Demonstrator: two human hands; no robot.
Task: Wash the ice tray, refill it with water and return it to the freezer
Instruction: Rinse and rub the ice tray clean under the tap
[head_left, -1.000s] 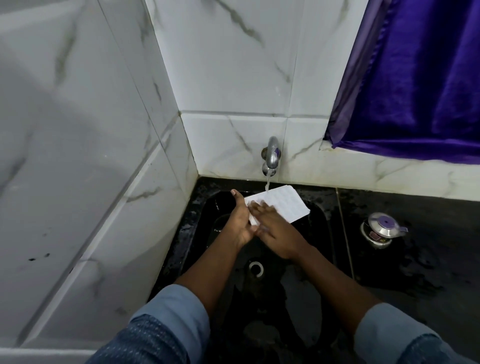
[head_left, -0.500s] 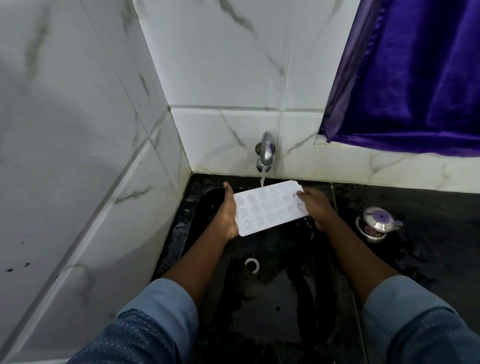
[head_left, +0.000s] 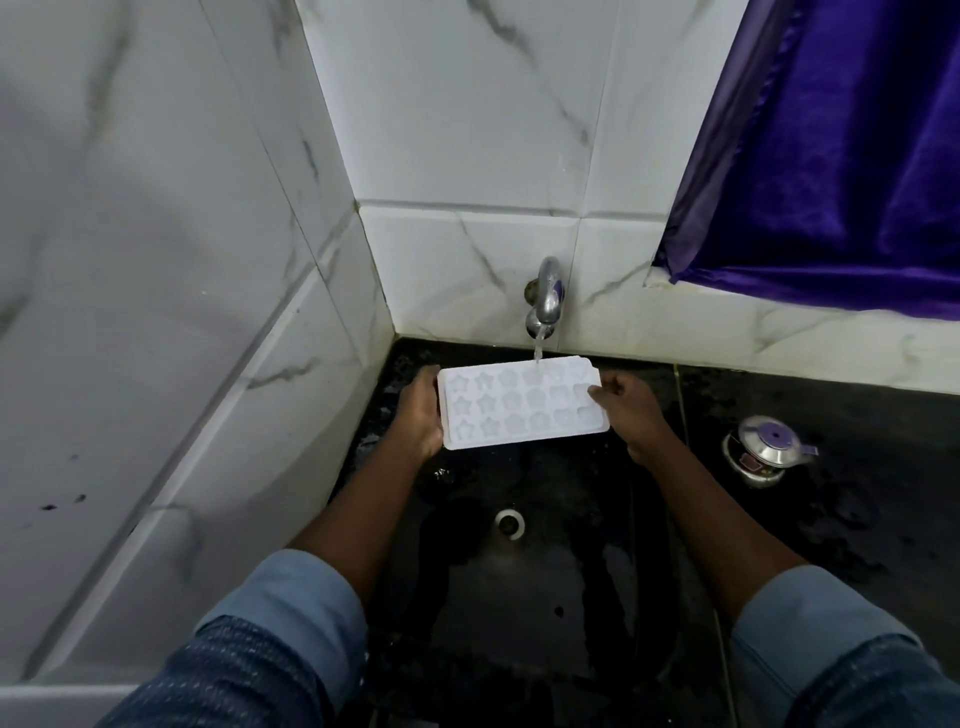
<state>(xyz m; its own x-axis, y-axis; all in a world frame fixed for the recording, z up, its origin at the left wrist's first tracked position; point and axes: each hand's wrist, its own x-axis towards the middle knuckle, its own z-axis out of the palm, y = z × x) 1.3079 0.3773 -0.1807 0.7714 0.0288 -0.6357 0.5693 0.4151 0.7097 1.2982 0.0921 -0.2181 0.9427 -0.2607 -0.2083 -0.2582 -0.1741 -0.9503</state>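
You hold the white tray cavities-up over the black sink, under the tap, whose stream lands on its far edge. Your left hand grips its left end, your right hand pinches the right. Its moulded cells are star and rounded shapes; both forearms reach forward, sleeves rolled.

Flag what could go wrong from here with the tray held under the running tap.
1. The stream from the tap lands only on the far edge of the ice tray, so near cavities may stay unfilled.
2. The left hand and right hand grip only the short ends; once full, any tilt likely spills into the sink.
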